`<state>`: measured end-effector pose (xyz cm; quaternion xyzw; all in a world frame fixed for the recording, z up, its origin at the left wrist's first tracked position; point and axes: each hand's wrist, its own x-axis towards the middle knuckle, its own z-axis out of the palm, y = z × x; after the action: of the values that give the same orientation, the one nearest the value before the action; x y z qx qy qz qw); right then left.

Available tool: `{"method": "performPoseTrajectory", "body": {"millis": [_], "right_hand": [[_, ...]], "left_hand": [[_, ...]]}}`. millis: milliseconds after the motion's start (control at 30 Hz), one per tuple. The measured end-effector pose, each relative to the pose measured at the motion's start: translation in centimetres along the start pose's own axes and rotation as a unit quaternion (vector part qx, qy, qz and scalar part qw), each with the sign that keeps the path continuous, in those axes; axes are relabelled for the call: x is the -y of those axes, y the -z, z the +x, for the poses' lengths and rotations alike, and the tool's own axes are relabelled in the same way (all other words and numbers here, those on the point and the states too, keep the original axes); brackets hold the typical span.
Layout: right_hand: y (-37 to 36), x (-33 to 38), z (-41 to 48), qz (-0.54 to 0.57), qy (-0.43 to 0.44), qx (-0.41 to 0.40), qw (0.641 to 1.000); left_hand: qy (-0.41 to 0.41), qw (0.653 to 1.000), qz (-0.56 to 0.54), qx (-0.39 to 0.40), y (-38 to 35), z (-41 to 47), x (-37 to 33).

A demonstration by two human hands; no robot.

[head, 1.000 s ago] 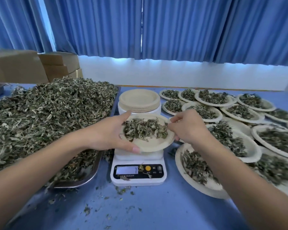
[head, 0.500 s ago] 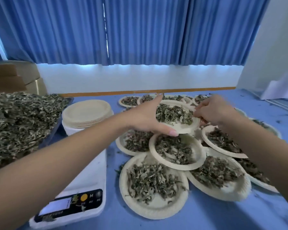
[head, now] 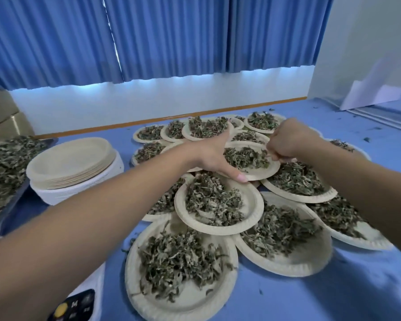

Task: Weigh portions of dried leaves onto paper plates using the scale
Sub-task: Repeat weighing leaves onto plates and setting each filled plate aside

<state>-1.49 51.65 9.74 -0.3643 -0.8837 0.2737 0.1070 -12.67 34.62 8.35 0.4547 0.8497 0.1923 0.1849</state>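
While the plate (head: 264,173) of dried leaves (head: 244,157) is above the filled plates (head: 252,205) on the blue table (head: 287,297), my left grip (head: 214,156) clamps its left rim, thumb on top. My right grip (head: 289,141) pinches the right rim. The scale (head: 79,302) sits under my left forearm.

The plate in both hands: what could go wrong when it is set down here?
1. The held plate is over overlapping full plates; set on their rims, it may tilt and spill its leaves.
2. The left hand and right hand grip only its edges, so the plate may bend.
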Motion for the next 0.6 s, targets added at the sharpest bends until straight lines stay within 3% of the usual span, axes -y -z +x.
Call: {"method": "performPoseTrajectory", "body": {"millis": [100, 267, 367, 467, 600], "right_hand": [[-0.5, 1.5, -0.3, -0.068, 0.06, -0.041, 0.995], [-3.0, 5.5, -1.7, -0.057, 0.209, -0.085, 0.973], [-5.4, 9.1, -3.4, -0.034, 0.313, -0.047, 0.948], [-8.2, 13.4, -4.7, -0.022, 0.4, -0.009, 0.916], [-12.2, 19.0, -5.7, -0.041, 0.468, 0.016, 0.883]], "left_hand": [[-0.004, 0.999, -0.029, -0.018, 0.2, -0.3, 0.8], [-0.034, 0.992, -0.048, -0.111, 1.8, -3.0, 2.7], [-0.07, 0.969, -0.084, -0.224, 3.4, -5.5, 4.9], [-0.05, 0.945, -0.054, -0.32, 5.2, -8.4, 8.4], [-0.011, 0.933, 0.035, -0.359, 7.6, -12.9, 13.9]]}}
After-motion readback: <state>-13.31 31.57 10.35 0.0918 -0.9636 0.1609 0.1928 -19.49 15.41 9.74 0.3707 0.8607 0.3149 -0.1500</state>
